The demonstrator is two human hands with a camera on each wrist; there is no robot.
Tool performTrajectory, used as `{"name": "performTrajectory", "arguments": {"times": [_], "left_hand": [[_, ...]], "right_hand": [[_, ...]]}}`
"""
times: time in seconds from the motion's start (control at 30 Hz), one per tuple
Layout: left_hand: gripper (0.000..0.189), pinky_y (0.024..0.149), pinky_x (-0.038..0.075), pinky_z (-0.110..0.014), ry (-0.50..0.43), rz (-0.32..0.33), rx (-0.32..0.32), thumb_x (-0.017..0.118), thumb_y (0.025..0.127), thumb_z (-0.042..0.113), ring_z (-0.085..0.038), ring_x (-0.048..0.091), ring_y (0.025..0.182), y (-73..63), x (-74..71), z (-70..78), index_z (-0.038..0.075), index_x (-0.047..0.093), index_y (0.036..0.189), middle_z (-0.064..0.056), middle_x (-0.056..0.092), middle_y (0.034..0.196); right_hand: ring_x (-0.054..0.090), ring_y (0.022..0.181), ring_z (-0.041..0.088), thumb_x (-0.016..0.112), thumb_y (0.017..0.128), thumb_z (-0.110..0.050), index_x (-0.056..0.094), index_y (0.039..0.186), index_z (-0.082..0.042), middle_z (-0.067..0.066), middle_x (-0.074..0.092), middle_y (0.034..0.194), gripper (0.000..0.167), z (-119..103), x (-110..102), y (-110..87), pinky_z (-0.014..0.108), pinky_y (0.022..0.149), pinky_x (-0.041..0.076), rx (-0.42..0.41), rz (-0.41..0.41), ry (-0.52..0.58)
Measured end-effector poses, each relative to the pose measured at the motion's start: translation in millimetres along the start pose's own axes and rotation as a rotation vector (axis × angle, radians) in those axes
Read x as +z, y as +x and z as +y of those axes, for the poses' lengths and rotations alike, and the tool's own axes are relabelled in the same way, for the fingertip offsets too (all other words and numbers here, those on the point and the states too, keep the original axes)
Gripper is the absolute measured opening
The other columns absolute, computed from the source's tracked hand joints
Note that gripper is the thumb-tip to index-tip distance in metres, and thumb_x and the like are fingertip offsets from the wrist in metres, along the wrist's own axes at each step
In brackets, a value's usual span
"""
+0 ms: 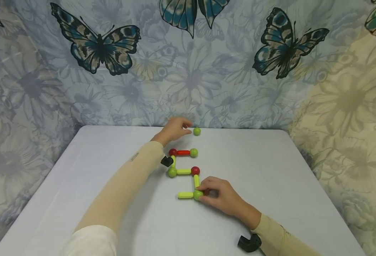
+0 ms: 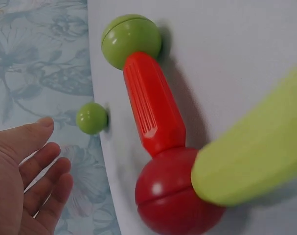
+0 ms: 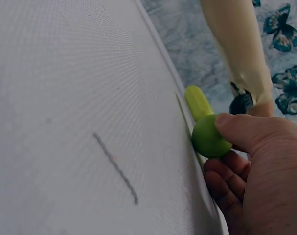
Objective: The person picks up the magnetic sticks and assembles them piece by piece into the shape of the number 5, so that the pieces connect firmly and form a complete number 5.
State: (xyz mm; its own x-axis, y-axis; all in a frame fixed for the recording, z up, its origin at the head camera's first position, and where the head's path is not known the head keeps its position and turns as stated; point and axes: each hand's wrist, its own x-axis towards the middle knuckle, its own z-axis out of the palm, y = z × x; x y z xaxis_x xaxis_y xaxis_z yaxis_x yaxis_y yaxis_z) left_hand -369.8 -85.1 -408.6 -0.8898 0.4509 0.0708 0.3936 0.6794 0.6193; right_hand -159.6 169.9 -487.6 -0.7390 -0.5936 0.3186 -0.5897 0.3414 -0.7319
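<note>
On the white table [image 1: 258, 170] lies a zigzag chain of toy balls and short rods. Its red rod [image 1: 183, 153] joins a red ball [image 1: 172, 152] to a green ball [image 2: 131, 39]. Yellow-green rods [image 1: 184, 171] link the rest, past a second red ball [image 1: 195, 171]. At the near end my right hand [image 1: 223, 195] pinches a green ball [image 3: 211, 137] between thumb and fingers; a yellow-green rod [image 1: 185, 195] sticks out left from it. My left hand [image 1: 176, 128], fingers loosely bent and holding nothing, is beside a loose green ball [image 1: 197, 131] at the far edge.
A cloth with butterflies [image 1: 100, 48] and flowers hangs behind the table's far edge. Black wrist devices [image 1: 250, 243] sit on both sleeves. The left forearm [image 1: 121, 188] reaches over the table left of the chain. A dark line [image 3: 116, 169] marks the tabletop near the right hand.
</note>
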Motion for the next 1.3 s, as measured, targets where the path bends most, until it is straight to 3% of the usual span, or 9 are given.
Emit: {"name": "performTrajectory", "arguments": {"times": [0.23,0.4,0.6,0.83,1.3], "left_hand": [[0.040,0.107,0.050,-0.039,0.097,-0.047,0.013,0.073,0.107,0.016,-0.027,0.061,0.128,19.5,10.4,6.2,0.010,0.070,0.146,-0.008,0.069,0.142],[0.038,0.105,0.051,-0.039,0.123,-0.055,0.013,0.072,0.107,0.016,-0.026,0.062,0.124,27.4,16.4,8.5,0.009,0.071,0.144,-0.008,0.070,0.139],[0.035,0.105,0.052,-0.038,0.126,-0.024,-0.055,0.074,0.106,0.018,-0.024,0.064,0.123,34.5,19.6,7.0,0.009,0.074,0.140,-0.008,0.071,0.138],[0.033,0.103,0.053,-0.039,0.094,0.008,-0.054,0.080,0.101,0.016,-0.026,0.067,0.121,38.1,22.1,2.4,0.007,0.077,0.134,-0.009,0.074,0.131],[0.030,0.105,0.051,-0.039,0.123,-0.023,-0.022,0.083,0.099,0.020,-0.026,0.067,0.117,34.8,33.1,-0.2,0.007,0.080,0.127,-0.008,0.077,0.122]], "right_hand": [[0.067,0.091,0.014,0.089,0.093,-0.014,0.082,0.116,-0.024,-0.010,0.072,0.109,0.026,-1,-5,1.6,0.032,0.079,0.059,-0.006,0.013,-0.003],[0.067,0.091,0.016,0.089,0.094,-0.014,0.082,0.116,-0.023,-0.009,0.072,0.109,0.025,-1,-4,1.1,0.033,0.079,0.059,-0.003,0.013,0.013],[0.067,0.092,0.016,0.089,0.093,-0.012,0.082,0.118,-0.021,-0.008,0.072,0.109,0.027,-2,0,2.6,0.033,0.080,0.060,-0.008,0.001,0.033],[0.067,0.092,0.016,0.090,0.092,-0.011,0.082,0.118,-0.021,-0.009,0.072,0.109,0.028,-2,1,2.9,0.033,0.079,0.059,-0.018,0.006,0.023],[0.067,0.091,0.016,0.090,0.092,-0.011,0.082,0.116,-0.023,-0.009,0.072,0.109,0.028,1,2,0.3,0.033,0.079,0.060,0.004,0.003,0.026]]}}
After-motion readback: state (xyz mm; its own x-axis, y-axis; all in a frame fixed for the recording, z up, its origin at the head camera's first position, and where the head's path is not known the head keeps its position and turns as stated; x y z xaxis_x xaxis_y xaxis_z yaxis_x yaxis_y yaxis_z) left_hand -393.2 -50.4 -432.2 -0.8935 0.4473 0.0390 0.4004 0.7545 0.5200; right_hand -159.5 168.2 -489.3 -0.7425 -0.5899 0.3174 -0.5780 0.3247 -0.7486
